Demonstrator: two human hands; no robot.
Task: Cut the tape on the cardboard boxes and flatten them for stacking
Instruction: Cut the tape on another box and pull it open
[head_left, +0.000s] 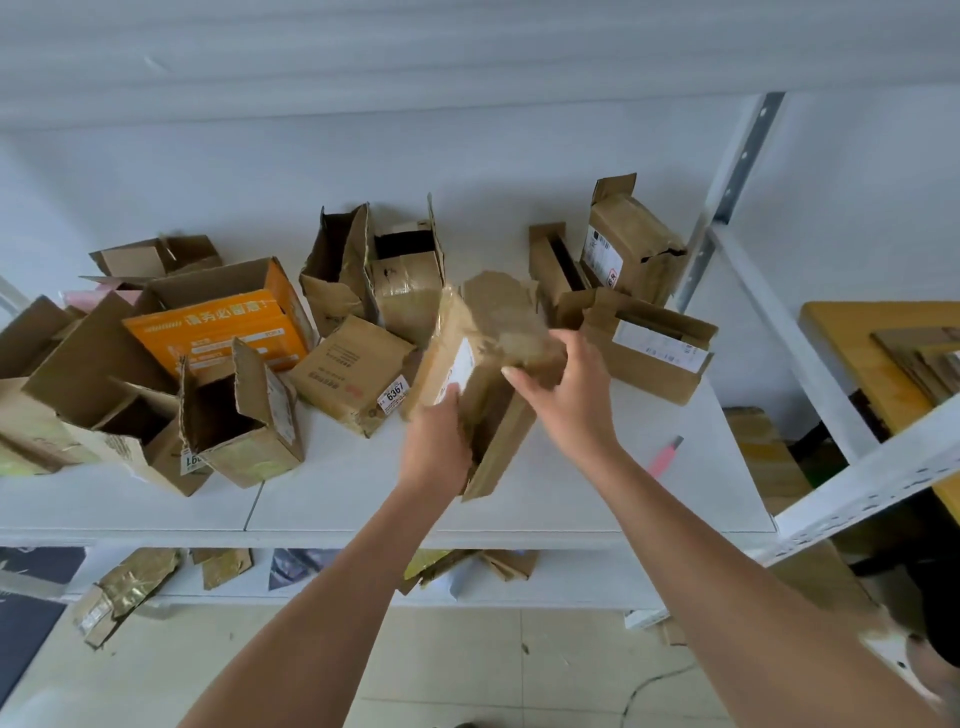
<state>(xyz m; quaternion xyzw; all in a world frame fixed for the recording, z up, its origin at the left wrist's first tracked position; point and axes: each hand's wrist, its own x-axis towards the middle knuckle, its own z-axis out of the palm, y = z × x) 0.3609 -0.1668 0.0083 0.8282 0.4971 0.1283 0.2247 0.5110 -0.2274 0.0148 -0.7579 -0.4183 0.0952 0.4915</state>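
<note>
A long, taped cardboard box (470, 364) is held up above the white shelf (545, 488), a little to the 1 o'clock side of the picture's middle. Its long axis runs from about 7 o'clock, near the person, up to 1 o'clock, away from them. The far end is crumpled and blurred. One open flap (501, 452) hangs from the near end toward 6 o'clock. A white label (460, 371) lies along the face turned to 9 o'clock.

The left hand (434, 447) holds the near end of the box from below and from the 9 o'clock side, its fingers wrapped round the corner by the label. The right hand (574, 395) comes in from 4 o'clock with the wrist bent, and its fingers (524, 376) curl over the crumpled upper face, gripping it. Both forearms reach forward and are bare.

Around the held box, roughly ten other opened boxes stand or lie on the shelf; the pile at 9 o'clock overlaps too much for a sure count. One is an orange printed box (223, 327) at 9 o'clock. One small box bears a tag reading 6367 (394, 392), just beside the left hand. One pink cutter (666, 456) lies on the shelf at 4 o'clock of the held box, apart from both hands. Several flattened pieces (124, 587) lie on the lower shelf at 7 o'clock.
</note>
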